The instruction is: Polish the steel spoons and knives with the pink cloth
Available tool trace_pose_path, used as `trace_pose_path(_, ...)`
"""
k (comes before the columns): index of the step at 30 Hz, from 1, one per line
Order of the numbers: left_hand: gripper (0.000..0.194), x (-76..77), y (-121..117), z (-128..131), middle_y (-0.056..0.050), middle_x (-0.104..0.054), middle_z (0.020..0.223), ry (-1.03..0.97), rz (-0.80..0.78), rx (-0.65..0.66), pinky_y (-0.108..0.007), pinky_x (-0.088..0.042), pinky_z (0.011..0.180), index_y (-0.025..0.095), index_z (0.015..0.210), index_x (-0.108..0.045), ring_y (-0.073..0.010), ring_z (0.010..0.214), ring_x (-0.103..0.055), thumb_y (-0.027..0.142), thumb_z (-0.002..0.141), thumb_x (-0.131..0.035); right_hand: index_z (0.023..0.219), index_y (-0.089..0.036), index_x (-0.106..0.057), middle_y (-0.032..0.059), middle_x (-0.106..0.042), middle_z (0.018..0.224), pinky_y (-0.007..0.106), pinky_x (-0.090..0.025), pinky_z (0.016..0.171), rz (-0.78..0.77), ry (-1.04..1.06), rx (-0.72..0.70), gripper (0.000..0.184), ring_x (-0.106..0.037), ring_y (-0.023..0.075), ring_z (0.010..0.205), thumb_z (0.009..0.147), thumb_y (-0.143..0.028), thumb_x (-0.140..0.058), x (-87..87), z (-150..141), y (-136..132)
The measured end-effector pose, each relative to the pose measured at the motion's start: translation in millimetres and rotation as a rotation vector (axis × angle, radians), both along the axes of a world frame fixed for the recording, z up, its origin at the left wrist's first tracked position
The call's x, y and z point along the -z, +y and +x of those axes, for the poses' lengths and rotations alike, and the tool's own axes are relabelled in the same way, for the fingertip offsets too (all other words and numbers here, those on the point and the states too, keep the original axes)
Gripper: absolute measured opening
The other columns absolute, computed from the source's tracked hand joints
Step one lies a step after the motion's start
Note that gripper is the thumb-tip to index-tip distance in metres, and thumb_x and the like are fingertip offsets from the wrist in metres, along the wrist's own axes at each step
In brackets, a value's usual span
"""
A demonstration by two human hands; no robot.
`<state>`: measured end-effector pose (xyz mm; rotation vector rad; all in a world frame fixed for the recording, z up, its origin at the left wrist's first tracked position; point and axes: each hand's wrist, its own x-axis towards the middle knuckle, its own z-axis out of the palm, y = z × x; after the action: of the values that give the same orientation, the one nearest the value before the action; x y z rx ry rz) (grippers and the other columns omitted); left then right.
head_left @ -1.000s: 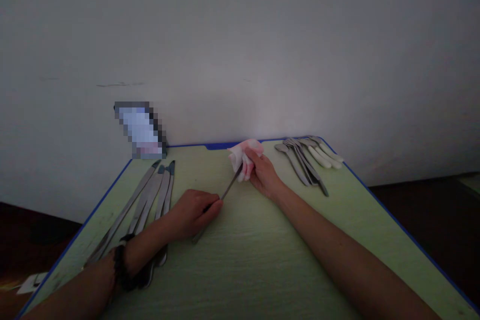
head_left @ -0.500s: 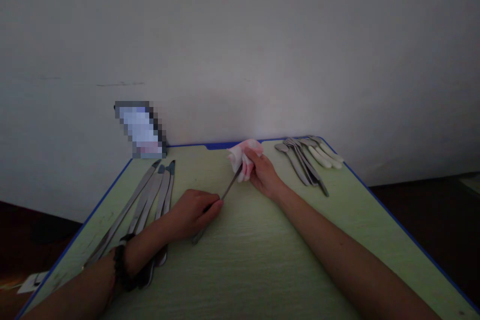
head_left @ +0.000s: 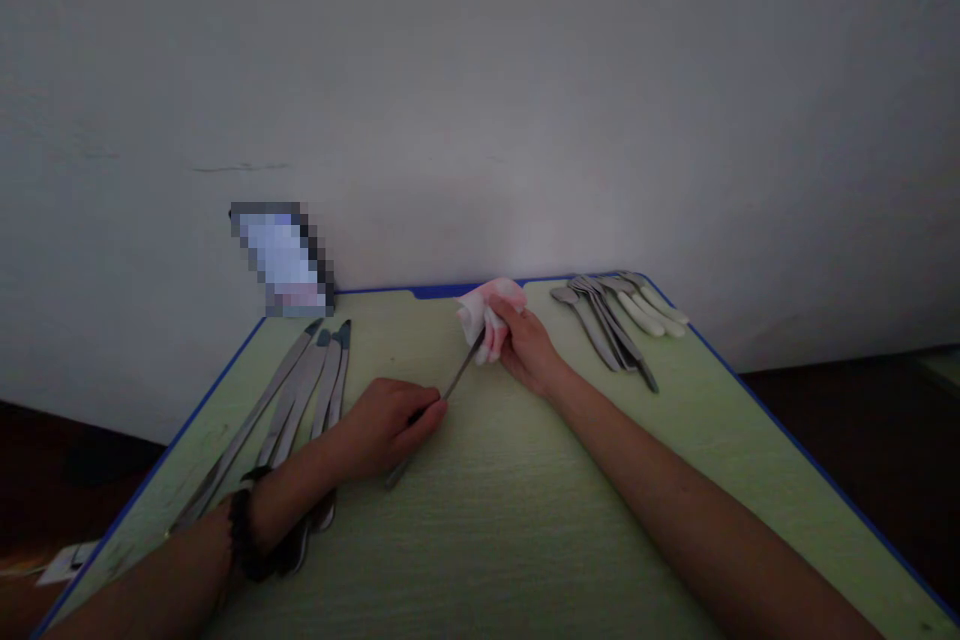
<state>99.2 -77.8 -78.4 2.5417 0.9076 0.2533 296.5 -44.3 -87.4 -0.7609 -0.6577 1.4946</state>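
Note:
My left hand point(head_left: 397, 425) is closed around a slim metal piece of cutlery point(head_left: 462, 376), whose lower end sticks out below my fingers. Its upper end is inside a pink-and-white cloth point(head_left: 491, 315), so I cannot tell what kind it is. My right hand point(head_left: 529, 350) is closed on the cloth, pinching it around that end, thumb on top. Under and beside my left forearm lie several long metal knives point(head_left: 281, 410), partly hidden by the arm. To the right of my right hand rests a group of metal spoons point(head_left: 592, 330), heads towards the wall.
Both hands are over a light green table point(head_left: 487, 550) with a blue rim, its far edge against a grey wall point(head_left: 480, 100). A blurred-out phone-like device point(head_left: 281, 260) leans at the far left corner. White-handled cutlery point(head_left: 641, 313) lies at the far right.

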Motion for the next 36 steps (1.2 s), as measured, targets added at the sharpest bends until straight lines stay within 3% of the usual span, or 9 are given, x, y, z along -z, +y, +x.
trace_pose_path(15, 0.037, -1.0, -0.5, 0.6, 0.005, -0.036, 0.052, 0.025, -0.001, -0.009, -0.022, -0.025, 0.052, 0.018, 0.058, -0.037, -0.0087, 0.048, -0.037, 0.033, 0.091, -0.032, 0.069, -0.016, -0.064, 0.0004, -0.066, 0.062, 0.023, -0.046, 0.058, 0.002, 0.0, -0.015, 0.021, -0.056, 0.0108, 0.055, 0.068, -0.035, -0.071, -2.3, -0.7, -0.8)
trace_pose_path(36, 0.041, -2.4, -0.8, 0.2, 0.003, -0.043, 0.055, 0.043, -0.014, -0.008, -0.022, -0.029, 0.054, 0.017, 0.061, -0.045, -0.0096, 0.051, -0.043, 0.035, 0.093, -0.027, 0.068, -0.015, -0.065, -0.0006, -0.065, 0.061, 0.022, -0.044, 0.055, 0.008, 0.007, -0.035, 0.028, -0.054, 0.0093, 0.054, 0.063, -0.041, -0.075, 1.5, 0.8, 1.3)
